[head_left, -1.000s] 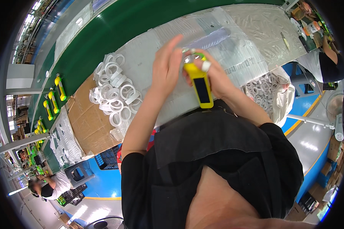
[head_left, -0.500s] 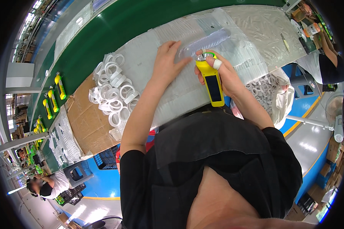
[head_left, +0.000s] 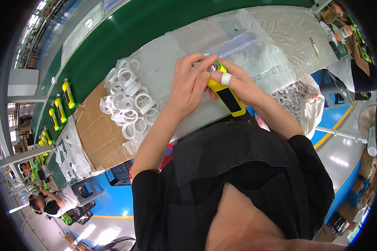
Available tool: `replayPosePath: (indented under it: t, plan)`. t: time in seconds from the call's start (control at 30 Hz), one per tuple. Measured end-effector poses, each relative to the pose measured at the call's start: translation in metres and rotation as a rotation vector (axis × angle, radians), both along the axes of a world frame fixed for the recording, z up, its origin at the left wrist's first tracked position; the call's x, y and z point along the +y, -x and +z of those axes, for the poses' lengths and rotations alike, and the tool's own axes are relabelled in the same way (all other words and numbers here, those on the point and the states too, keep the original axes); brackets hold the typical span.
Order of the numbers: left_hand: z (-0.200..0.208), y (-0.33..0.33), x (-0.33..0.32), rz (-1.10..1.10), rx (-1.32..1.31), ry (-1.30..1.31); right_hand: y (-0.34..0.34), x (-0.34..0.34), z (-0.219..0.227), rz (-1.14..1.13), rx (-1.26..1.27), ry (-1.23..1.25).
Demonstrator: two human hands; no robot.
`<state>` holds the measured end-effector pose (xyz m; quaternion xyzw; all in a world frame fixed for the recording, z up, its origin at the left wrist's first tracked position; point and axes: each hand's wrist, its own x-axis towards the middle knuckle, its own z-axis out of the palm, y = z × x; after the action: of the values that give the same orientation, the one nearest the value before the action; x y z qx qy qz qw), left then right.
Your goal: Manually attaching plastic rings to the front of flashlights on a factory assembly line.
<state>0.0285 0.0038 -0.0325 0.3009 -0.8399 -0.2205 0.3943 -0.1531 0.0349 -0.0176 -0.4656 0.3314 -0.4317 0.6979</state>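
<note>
My right hand (head_left: 238,83), a white band around its thumb, grips a yellow flashlight (head_left: 228,98) with a dark panel along its body. The flashlight tilts, its head up and to the left, and green shows at the rim. My left hand (head_left: 192,81) is closed at that head, fingertips against its clear, shiny front; whether a thin piece is pinched there is hidden. Just beyond the hands lies a long row of clear plastic discs (head_left: 234,44) on the padded table top. White rings (head_left: 132,98) lie in a loose pile left of my left forearm.
More yellow flashlights (head_left: 68,94) stand along the green surface (head_left: 125,31) at the left. Brown cardboard (head_left: 98,125) covers the table below the rings. A white sack (head_left: 314,102) of small rings hangs beside my right forearm. Other people sit at far left and right.
My left hand has moved right, from open beside the clear discs to the flashlight's head, and its fingers have closed. The flashlight has tilted and shifted slightly left in my right hand.
</note>
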Motion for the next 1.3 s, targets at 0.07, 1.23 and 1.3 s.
replayPosePath:
  t: [0.07,1.23,1.3]
  plan:
    - [-0.001,-0.01,0.004,0.02,0.086,-0.067,-0.009,-0.007,0.0,0.055,0.009,0.015]
    - [0.051,-0.08,-0.037,0.136,0.196,-0.054,-0.076,-0.078,-0.025,-0.019,-0.062,0.376]
    - [0.056,-0.074,-0.031,0.204,0.014,0.091,-0.075,-0.078,-0.027,-0.008,-0.074,0.397]
